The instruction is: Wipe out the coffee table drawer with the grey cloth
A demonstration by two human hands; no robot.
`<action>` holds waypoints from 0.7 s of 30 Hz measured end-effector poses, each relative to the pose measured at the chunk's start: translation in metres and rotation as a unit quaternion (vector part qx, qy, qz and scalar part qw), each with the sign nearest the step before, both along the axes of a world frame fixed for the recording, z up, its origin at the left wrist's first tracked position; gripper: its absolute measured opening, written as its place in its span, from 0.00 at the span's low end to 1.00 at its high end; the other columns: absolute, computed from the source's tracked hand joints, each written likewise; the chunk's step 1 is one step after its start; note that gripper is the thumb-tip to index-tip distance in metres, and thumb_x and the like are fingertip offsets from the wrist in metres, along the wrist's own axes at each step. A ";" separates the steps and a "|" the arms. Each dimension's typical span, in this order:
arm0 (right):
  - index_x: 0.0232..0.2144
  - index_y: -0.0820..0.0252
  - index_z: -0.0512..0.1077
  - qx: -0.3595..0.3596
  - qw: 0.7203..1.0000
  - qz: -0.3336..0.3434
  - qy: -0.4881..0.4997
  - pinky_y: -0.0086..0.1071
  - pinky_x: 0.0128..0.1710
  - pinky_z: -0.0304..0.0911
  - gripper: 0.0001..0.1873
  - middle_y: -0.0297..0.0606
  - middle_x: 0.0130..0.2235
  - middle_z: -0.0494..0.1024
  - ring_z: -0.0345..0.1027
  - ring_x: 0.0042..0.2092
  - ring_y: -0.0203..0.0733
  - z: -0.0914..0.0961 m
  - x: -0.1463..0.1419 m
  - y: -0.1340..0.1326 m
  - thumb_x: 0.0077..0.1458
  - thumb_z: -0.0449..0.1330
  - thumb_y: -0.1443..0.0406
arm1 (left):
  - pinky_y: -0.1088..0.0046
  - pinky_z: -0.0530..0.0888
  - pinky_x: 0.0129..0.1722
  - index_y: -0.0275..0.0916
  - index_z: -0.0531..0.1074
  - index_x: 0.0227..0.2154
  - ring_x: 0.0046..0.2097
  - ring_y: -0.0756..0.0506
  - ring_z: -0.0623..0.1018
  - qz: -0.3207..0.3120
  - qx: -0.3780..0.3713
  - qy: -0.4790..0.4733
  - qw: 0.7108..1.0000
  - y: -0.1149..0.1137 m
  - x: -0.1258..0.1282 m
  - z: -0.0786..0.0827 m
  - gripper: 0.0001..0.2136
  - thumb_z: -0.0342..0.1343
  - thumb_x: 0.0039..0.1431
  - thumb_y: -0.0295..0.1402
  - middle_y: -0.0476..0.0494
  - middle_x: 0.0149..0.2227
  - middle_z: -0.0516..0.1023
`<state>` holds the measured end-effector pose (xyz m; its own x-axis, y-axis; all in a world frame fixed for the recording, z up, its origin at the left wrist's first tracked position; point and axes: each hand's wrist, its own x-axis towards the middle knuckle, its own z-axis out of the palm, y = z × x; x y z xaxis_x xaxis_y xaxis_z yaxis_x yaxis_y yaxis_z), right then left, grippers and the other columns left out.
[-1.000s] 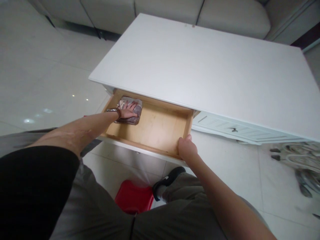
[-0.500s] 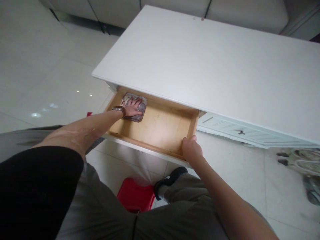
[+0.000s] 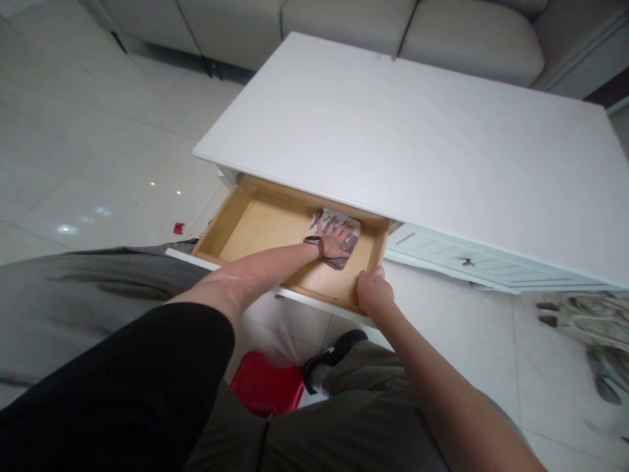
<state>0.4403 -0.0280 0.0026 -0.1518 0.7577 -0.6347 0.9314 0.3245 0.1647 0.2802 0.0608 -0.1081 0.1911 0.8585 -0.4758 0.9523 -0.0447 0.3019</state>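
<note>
A pulled-out wooden drawer (image 3: pixel 268 226) extends from the white table (image 3: pixel 393 137) in front of me. Inside it, toward the right end, lies a folded, patterned cloth (image 3: pixel 338 263) in grey-brown and off-white. My left hand (image 3: pixel 334 244) presses flat on top of the cloth with its fingers spread, a watch on the wrist. At the drawer's front right corner, my right hand (image 3: pixel 376 292) is closed around the side wall, with the thumb on the rim; some of its fingers are hidden.
A second drawer front with a small knob (image 3: pixel 468 262) is closed on the right. Behind the table runs a grey sofa (image 3: pixel 344 23). A red plastic stool (image 3: pixel 268 383) stands below, beside my shoe (image 3: pixel 334 354). Footwear (image 3: pixel 602 373) lies on the floor at right.
My left hand and the cloth have slid from the drawer's left end to its right part. The right hand keeps its hold on the corner. The view has tilted slightly upward.
</note>
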 end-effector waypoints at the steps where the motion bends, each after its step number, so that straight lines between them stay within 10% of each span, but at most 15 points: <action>1: 0.59 0.68 0.69 -0.002 1.000 -0.002 -0.001 0.33 0.45 0.72 0.23 0.64 0.56 0.65 0.77 0.50 0.46 0.000 0.000 0.000 0.68 0.43 0.72 | 0.31 0.30 0.67 0.50 0.38 0.75 0.73 0.28 0.24 -0.014 0.003 -0.016 1.000 0.003 0.022 -0.002 0.50 0.51 0.53 0.61 0.53 0.77 0.34; 6: 0.62 0.68 0.67 -0.013 1.000 -0.020 0.000 0.36 0.48 0.71 0.24 0.65 0.59 0.63 0.75 0.53 0.48 0.000 0.000 0.002 0.69 0.44 0.69 | 0.32 0.30 0.68 0.48 0.36 0.75 0.73 0.30 0.23 0.017 -0.020 -0.037 0.999 0.014 0.076 -0.004 0.49 0.50 0.56 0.57 0.52 0.76 0.31; 21: 0.62 0.69 0.71 -0.074 0.997 0.020 -0.022 0.41 0.58 0.65 0.26 0.64 0.56 0.75 0.71 0.60 0.52 -0.005 -0.013 0.017 0.61 0.61 0.69 | 0.27 0.35 0.67 0.55 0.38 0.74 0.74 0.30 0.26 -0.052 -0.095 -0.087 0.990 -0.064 0.062 -0.009 0.45 0.49 0.58 0.57 0.55 0.76 0.30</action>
